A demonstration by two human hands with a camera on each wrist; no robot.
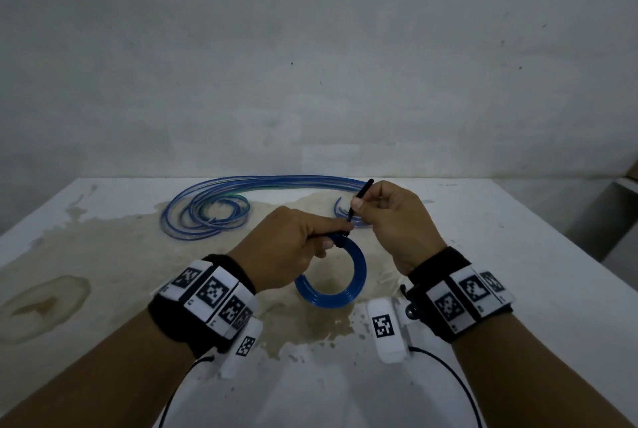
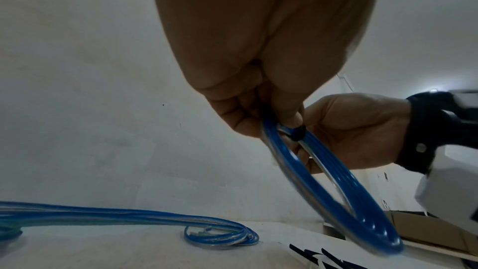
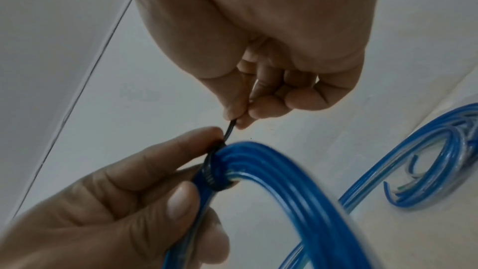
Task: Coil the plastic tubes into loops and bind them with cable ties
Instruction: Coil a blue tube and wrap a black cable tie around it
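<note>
A coil of blue plastic tube [image 1: 348, 284] hangs above the table, and my left hand [image 1: 297, 248] grips its top between thumb and fingers. A black cable tie [image 3: 212, 169] wraps the coil [image 3: 279, 173] right beside my left thumb. Its free tail [image 1: 359, 200] sticks up and away, pinched by my right hand [image 1: 383, 213] between thumb and forefinger. In the left wrist view the coil [image 2: 336, 187] slopes down to the right, with the tie's head [image 2: 298, 131] at my fingertips. The right wrist view shows the tail [image 3: 230, 132] taut between both hands.
Several loose blue and clear tubes [image 1: 221, 203] lie in long curves at the back of the white, stained table [image 1: 138, 255]. Their curled ends [image 2: 222, 236] lie near the wall. A cardboard box [image 2: 426, 230] stands off the table's right side.
</note>
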